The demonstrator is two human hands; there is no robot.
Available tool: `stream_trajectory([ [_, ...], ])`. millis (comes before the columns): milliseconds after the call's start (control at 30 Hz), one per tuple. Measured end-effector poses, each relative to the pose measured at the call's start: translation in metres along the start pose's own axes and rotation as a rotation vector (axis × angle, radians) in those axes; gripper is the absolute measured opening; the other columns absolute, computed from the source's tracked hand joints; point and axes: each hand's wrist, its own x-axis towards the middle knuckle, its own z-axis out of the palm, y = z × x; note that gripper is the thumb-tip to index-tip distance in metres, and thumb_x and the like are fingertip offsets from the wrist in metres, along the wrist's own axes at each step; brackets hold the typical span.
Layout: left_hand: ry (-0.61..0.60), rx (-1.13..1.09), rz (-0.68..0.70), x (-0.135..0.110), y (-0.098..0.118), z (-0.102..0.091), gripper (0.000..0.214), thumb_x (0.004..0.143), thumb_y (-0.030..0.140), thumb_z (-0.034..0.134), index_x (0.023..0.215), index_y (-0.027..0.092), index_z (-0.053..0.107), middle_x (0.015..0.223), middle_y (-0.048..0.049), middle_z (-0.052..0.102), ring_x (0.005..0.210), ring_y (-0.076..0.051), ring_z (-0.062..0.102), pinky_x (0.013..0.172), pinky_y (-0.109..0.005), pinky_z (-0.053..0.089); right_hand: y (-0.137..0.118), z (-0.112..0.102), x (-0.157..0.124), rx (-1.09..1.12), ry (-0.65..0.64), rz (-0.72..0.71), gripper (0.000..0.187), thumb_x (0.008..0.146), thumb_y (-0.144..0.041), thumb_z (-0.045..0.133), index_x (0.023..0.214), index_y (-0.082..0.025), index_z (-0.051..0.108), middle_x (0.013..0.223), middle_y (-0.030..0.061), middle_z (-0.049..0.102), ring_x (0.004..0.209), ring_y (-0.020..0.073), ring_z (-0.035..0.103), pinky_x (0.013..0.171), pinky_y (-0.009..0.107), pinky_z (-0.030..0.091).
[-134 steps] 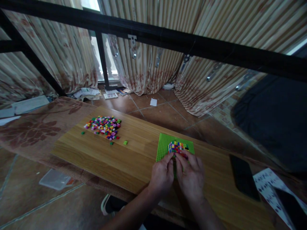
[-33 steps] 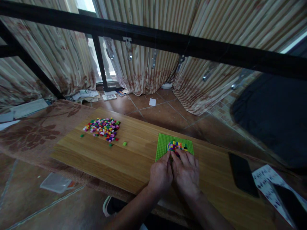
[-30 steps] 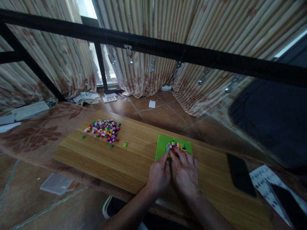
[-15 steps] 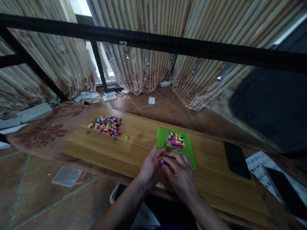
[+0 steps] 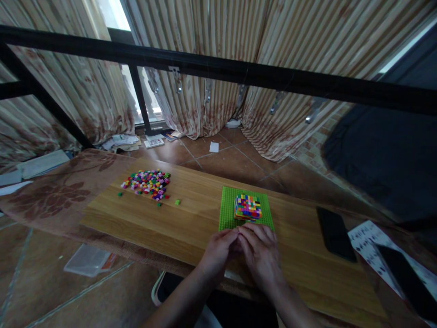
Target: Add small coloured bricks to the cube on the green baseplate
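A green studded baseplate [image 5: 226,210] lies on the wooden board [image 5: 191,228]. On it stands a square block of many-coloured small bricks [image 5: 248,207]. My left hand [image 5: 218,249] and my right hand [image 5: 261,255] meet fingertip to fingertip just in front of the baseplate's near edge. Both hands have their fingers curled and pinched together. What sits between the fingertips is too small and dark to make out. Neither hand touches the coloured block.
A pile of loose coloured bricks [image 5: 147,179] lies at the board's far left, with a few strays such as a green one [image 5: 177,202]. A black phone [image 5: 333,233], a printed sheet [image 5: 370,239] and another dark device [image 5: 408,282] lie to the right. A black bar [image 5: 239,75] crosses overhead.
Both hands have drawn back from the coloured block to the near edge of the baseplate, leaving the block fully in sight. The fingertips stay pinched together.
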Motion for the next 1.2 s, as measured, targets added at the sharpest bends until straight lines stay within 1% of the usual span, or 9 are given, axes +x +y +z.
stream_trajectory([
  [167, -0.037, -0.030, -0.009, 0.004, 0.007, 0.000, 0.032, 0.062, 0.037, 0.080, 0.076, 0.012, 0.067, 0.070, -0.0020, 0.064, 0.065, -0.011, 0.059, 0.069, -0.025, 0.044, 0.006, 0.000, 0.000, 0.163, -0.040, 0.107, 0.017, 0.089, -0.026, 0.055, 0.101, -0.024, 0.066, 0.104, 0.0034, 0.064, 0.098, 0.0197, 0.053, 0.086, 0.037, 0.043],
  [267, -0.068, 0.069, -0.036, 0.007, 0.014, -0.004, 0.036, 0.060, 0.039, 0.082, 0.078, 0.012, 0.067, 0.070, -0.0028, 0.066, 0.066, -0.012, 0.060, 0.071, -0.027, 0.046, 0.009, -0.007, 0.005, 0.315, -0.154, 0.156, 0.016, 0.090, -0.028, 0.055, 0.101, -0.026, 0.066, 0.104, 0.0028, 0.063, 0.100, 0.0183, 0.054, 0.088, 0.035, 0.045],
  [433, -0.204, 0.365, -0.134, 0.013, 0.035, -0.013, 0.036, 0.059, 0.041, 0.081, 0.075, 0.012, 0.068, 0.068, -0.0026, 0.065, 0.060, -0.011, 0.058, 0.063, -0.026, 0.044, 0.018, -0.025, 0.021, 0.504, -0.414, 0.078, 0.022, 0.093, -0.031, 0.049, 0.107, -0.027, 0.065, 0.108, 0.0036, 0.061, 0.103, 0.0168, 0.056, 0.089, 0.034, 0.047],
  [533, -0.282, 0.457, -0.146, 0.016, 0.044, -0.013, 0.033, 0.058, 0.040, 0.081, 0.071, 0.013, 0.068, 0.062, -0.0001, 0.062, 0.056, -0.010, 0.056, 0.058, -0.024, 0.040, 0.024, -0.030, 0.029, 0.570, -0.482, 0.041, 0.020, 0.093, -0.033, 0.050, 0.099, -0.027, 0.068, 0.105, 0.0033, 0.062, 0.099, 0.0162, 0.058, 0.087, 0.033, 0.049],
  [633, -0.283, 0.423, -0.118, 0.021, 0.044, -0.010, 0.032, 0.061, 0.040, 0.079, 0.071, 0.013, 0.068, 0.064, -0.0009, 0.062, 0.057, -0.010, 0.055, 0.057, -0.024, 0.040, 0.029, -0.029, 0.034, 0.552, -0.420, 0.065, 0.018, 0.090, -0.036, 0.055, 0.089, -0.026, 0.070, 0.097, 0.0022, 0.064, 0.092, 0.0155, 0.060, 0.082, 0.031, 0.050],
  [700, -0.219, 0.370, -0.065, 0.025, 0.038, -0.008, 0.031, 0.065, 0.042, 0.076, 0.073, 0.013, 0.068, 0.071, -0.0029, 0.065, 0.057, -0.010, 0.055, 0.058, -0.024, 0.041, 0.033, -0.024, 0.037, 0.446, -0.280, 0.084, 0.016, 0.088, -0.035, 0.057, 0.089, -0.026, 0.071, 0.094, 0.0020, 0.064, 0.090, 0.0157, 0.060, 0.080, 0.030, 0.051],
  [867, 0.077, 0.441, 0.328, 0.038, 0.014, -0.012, 0.018, 0.075, 0.033, 0.066, 0.081, 0.017, 0.070, 0.069, -0.0005, 0.062, 0.058, -0.012, 0.051, 0.061, -0.026, 0.042, 0.039, -0.002, 0.043, 0.055, 0.078, -0.013, 0.018, 0.090, -0.027, 0.055, 0.098, -0.023, 0.071, 0.098, 0.0048, 0.065, 0.092, 0.0178, 0.056, 0.082, 0.034, 0.049],
  [1000, 0.084, 0.638, 0.526, 0.037, 0.002, -0.013, 0.028, 0.082, 0.029, 0.059, 0.107, 0.022, 0.068, 0.093, -0.0052, 0.066, 0.080, -0.019, 0.058, 0.079, -0.031, 0.045, 0.041, 0.013, 0.041, -0.091, 0.114, -0.116, 0.021, 0.091, -0.023, 0.052, 0.101, -0.023, 0.070, 0.101, 0.0059, 0.065, 0.093, 0.0188, 0.054, 0.082, 0.034, 0.049],
  [1200, 0.038, 0.855, 0.610, 0.028, -0.001, -0.004, 0.043, 0.088, 0.027, 0.048, 0.131, 0.026, 0.053, 0.106, -0.0082, 0.063, 0.096, -0.024, 0.056, 0.094, -0.038, 0.041, 0.037, 0.015, 0.036, -0.209, 0.114, -0.075, 0.023, 0.090, -0.022, 0.052, 0.101, -0.023, 0.072, 0.113, 0.0066, 0.064, 0.097, 0.0214, 0.053, 0.087, 0.039, 0.046],
])
